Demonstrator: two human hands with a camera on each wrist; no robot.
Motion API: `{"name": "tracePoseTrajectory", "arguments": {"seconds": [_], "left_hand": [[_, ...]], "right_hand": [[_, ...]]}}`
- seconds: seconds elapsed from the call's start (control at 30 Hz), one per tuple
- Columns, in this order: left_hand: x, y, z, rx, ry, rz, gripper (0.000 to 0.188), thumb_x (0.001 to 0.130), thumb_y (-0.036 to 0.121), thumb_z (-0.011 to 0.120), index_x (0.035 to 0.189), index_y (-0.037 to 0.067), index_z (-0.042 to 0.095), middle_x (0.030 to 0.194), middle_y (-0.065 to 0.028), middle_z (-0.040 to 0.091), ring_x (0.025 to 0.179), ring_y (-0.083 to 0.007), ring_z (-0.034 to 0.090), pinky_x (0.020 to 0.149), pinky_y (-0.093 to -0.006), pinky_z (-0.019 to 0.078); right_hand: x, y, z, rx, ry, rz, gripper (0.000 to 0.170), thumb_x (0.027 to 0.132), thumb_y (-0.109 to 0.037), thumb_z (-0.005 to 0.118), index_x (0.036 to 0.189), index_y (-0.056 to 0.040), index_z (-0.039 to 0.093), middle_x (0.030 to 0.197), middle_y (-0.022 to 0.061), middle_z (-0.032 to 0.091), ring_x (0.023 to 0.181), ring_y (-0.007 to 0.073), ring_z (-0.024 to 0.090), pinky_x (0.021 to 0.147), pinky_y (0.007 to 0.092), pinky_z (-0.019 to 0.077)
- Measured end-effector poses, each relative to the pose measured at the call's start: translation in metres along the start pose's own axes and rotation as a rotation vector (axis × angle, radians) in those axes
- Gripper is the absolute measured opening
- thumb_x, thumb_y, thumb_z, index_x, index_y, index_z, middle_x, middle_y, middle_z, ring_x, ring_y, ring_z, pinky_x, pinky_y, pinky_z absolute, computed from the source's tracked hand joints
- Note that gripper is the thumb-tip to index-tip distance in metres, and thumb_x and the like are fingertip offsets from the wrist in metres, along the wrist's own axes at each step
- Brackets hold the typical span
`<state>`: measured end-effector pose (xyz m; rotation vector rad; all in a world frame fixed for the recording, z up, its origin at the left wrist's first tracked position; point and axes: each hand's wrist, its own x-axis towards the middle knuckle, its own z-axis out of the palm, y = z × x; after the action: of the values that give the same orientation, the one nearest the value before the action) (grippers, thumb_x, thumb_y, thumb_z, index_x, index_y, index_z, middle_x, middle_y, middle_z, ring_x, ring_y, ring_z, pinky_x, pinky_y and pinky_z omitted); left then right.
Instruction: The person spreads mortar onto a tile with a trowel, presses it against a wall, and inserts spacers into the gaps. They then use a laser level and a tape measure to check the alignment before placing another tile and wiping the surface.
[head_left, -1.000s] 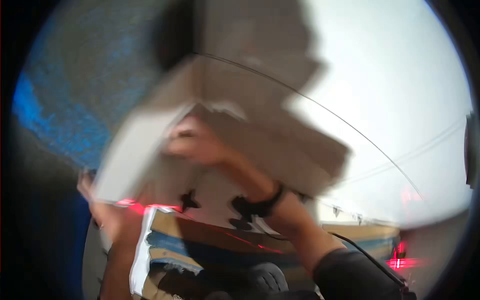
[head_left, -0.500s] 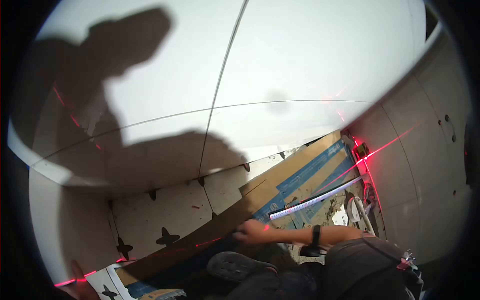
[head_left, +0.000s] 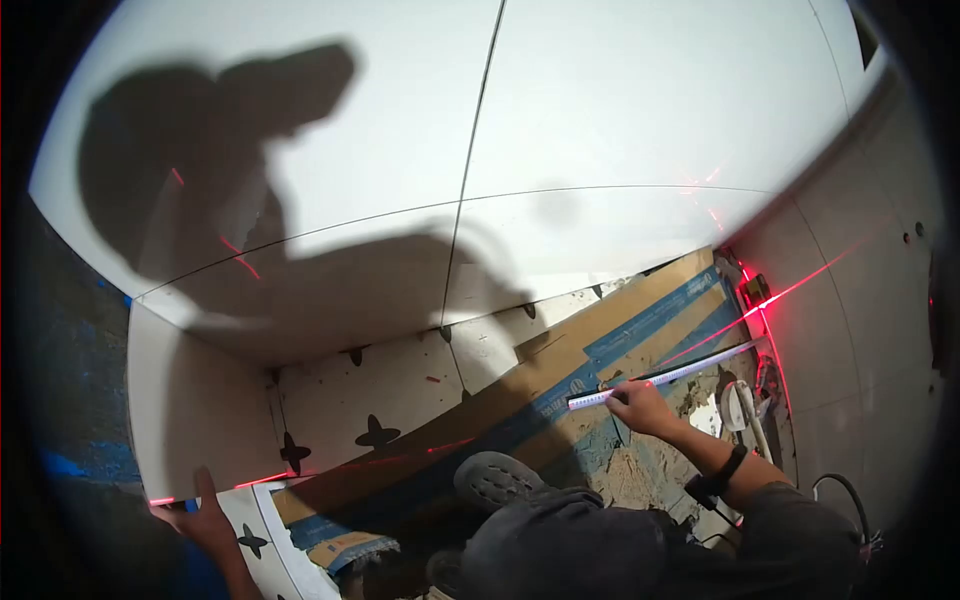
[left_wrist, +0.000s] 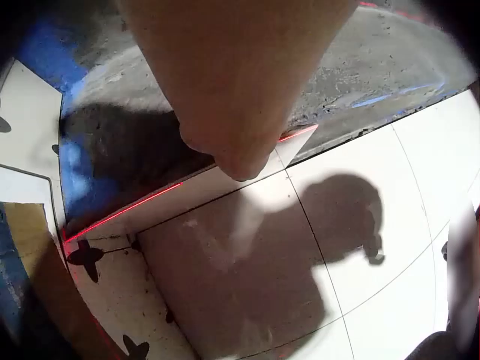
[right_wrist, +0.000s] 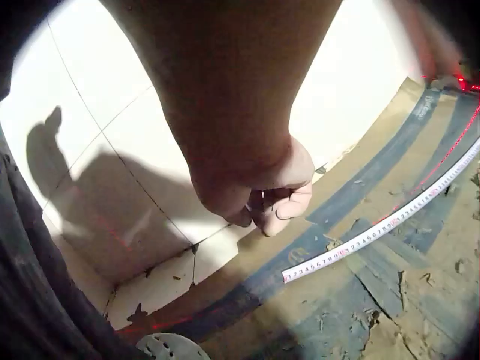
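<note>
My left hand (head_left: pixel 208 522) grips the near edge of an upright white tile (head_left: pixel 160 400), one digit lying along its inner face. In the left wrist view its fingertips (left_wrist: pixel 244 171) reach over that edge, and the rest of the grip is hidden. My right hand (head_left: pixel 648 408) overlaps a long white ruler (head_left: pixel 700 366) near its free end in the head view. Seen from the right wrist, the fingers (right_wrist: pixel 281 214) are loosely curled beside the end of the ruler (right_wrist: pixel 360 241), with a gap between them.
Large white wall tiles (head_left: pixel 620 110) rise behind, beyond a tiled ledge with black cross spacers (head_left: pixel 377 432). Cardboard (head_left: pixel 540 370) covers the floor. A small yellow-black device (head_left: pixel 754 290) sits by the right wall, where red laser lines cross. My shoe (head_left: pixel 495 480) stands on the cardboard.
My right hand left the white tile, passed low over the cardboard and moved right to the ruler. The left hand stayed at the tile. The head view swung towards the right wall.
</note>
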<state>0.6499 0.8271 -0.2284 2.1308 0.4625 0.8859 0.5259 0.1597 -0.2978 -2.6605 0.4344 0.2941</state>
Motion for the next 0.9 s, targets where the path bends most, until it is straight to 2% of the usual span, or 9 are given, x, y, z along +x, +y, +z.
{"name": "tracePoseTrajectory", "arguments": {"seconds": [0.13, 0.3, 0.33, 0.5, 0.63, 0.7, 0.8, 0.83, 0.9], "left_hand": [[-0.001, -0.015, -0.006, -0.063, -0.026, 0.028, 0.073, 0.086, 0.000, 0.080, 0.143, -0.010, 0.036, 0.140, -0.0270, 0.052, 0.131, -0.0328, 0.054, 0.112, -0.0446, 0.0430], [-0.005, -0.024, -0.024, -0.013, -0.063, 0.113, 0.098, 0.076, -0.006, 0.084, 0.155, -0.005, 0.025, 0.156, -0.0238, 0.037, 0.141, -0.0347, 0.044, 0.118, -0.0471, 0.0371], [-0.007, -0.016, -0.029, -0.040, -0.089, 0.092, 0.099, 0.076, -0.006, 0.084, 0.156, -0.004, 0.025, 0.158, -0.0225, 0.034, 0.143, -0.0342, 0.042, 0.118, -0.0481, 0.0372], [-0.026, -0.002, -0.032, -0.081, -0.060, -0.064, 0.106, 0.074, 0.006, 0.090, 0.158, 0.000, 0.024, 0.161, -0.0226, 0.034, 0.147, -0.0358, 0.039, 0.116, -0.0521, 0.0384], [-0.037, 0.003, -0.021, -0.113, -0.072, -0.115, 0.109, 0.073, 0.016, 0.092, 0.157, -0.004, 0.025, 0.158, -0.0253, 0.037, 0.147, -0.0376, 0.040, 0.116, -0.0494, 0.0395], [-0.034, 0.007, -0.015, -0.114, -0.048, -0.091, 0.110, 0.072, 0.020, 0.093, 0.156, -0.006, 0.026, 0.153, -0.0271, 0.041, 0.145, -0.0375, 0.042, 0.116, -0.0471, 0.0393], [-0.022, 0.019, -0.007, -0.084, 0.029, -0.037, 0.105, 0.076, 0.014, 0.091, 0.154, -0.005, 0.024, 0.148, -0.0254, 0.044, 0.139, -0.0341, 0.046, 0.117, -0.0477, 0.0378], [-0.017, 0.019, -0.003, -0.074, 0.071, 0.009, 0.104, 0.077, 0.014, 0.092, 0.154, -0.006, 0.025, 0.147, -0.0250, 0.045, 0.137, -0.0325, 0.048, 0.116, -0.0465, 0.0381], [-0.009, 0.028, 0.003, -0.094, 0.110, 0.079, 0.103, 0.078, 0.017, 0.092, 0.153, -0.007, 0.026, 0.146, -0.0251, 0.046, 0.133, -0.0308, 0.050, 0.115, -0.0444, 0.0390]], "right_hand": [[0.067, -0.060, 0.043, 0.148, 0.108, -0.218, 0.022, 0.090, -0.022, 0.075, 0.094, -0.0013, 0.074, 0.077, 0.0155, 0.071, 0.066, 0.0257, 0.070, 0.065, 0.0377, 0.0537], [0.197, -0.100, 0.131, 0.311, 0.139, -0.151, 0.042, 0.086, -0.024, 0.078, 0.118, -0.0007, 0.067, 0.105, 0.0228, 0.070, 0.096, 0.0387, 0.069, 0.085, 0.0474, 0.0544], [0.211, -0.104, 0.146, 0.069, 0.216, -0.171, 0.043, 0.083, -0.024, 0.080, 0.115, -0.0006, 0.065, 0.104, 0.0232, 0.068, 0.098, 0.0420, 0.066, 0.086, 0.0504, 0.0528], [0.244, -0.079, 0.164, -0.053, 0.183, -0.371, 0.015, 0.090, -0.011, 0.061, 0.094, 0.0027, 0.059, 0.092, 0.0298, 0.067, 0.092, 0.0521, 0.063, 0.079, 0.0604, 0.0477], [0.244, -0.082, 0.169, -0.234, 0.328, -0.587, 0.013, 0.094, -0.009, 0.056, 0.093, 0.0029, 0.060, 0.074, 0.0257, 0.065, 0.072, 0.0482, 0.065, 0.070, 0.0552, 0.0512], [0.227, -0.123, 0.162, -0.040, 0.188, -0.657, 0.014, 0.095, -0.009, 0.058, 0.095, 0.0039, 0.063, 0.071, 0.0226, 0.065, 0.063, 0.0391, 0.068, 0.063, 0.0483, 0.0535], [0.152, -0.271, 0.132, 0.432, -0.066, -0.526, 0.017, 0.098, -0.010, 0.062, 0.098, 0.0066, 0.066, 0.070, 0.0128, 0.066, 0.055, 0.0183, 0.067, 0.051, 0.0342, 0.0508], [0.143, -0.306, 0.124, 0.382, -0.155, -0.523, 0.019, 0.096, -0.010, 0.064, 0.104, 0.0056, 0.068, 0.077, 0.0160, 0.070, 0.066, 0.0202, 0.072, 0.062, 0.0350, 0.0557], [0.141, -0.373, 0.133, 0.514, -0.047, -0.762, 0.015, 0.096, -0.008, 0.065, 0.103, 0.0046, 0.068, 0.078, 0.0157, 0.071, 0.066, 0.0216, 0.072, 0.062, 0.0341, 0.0547]]}}
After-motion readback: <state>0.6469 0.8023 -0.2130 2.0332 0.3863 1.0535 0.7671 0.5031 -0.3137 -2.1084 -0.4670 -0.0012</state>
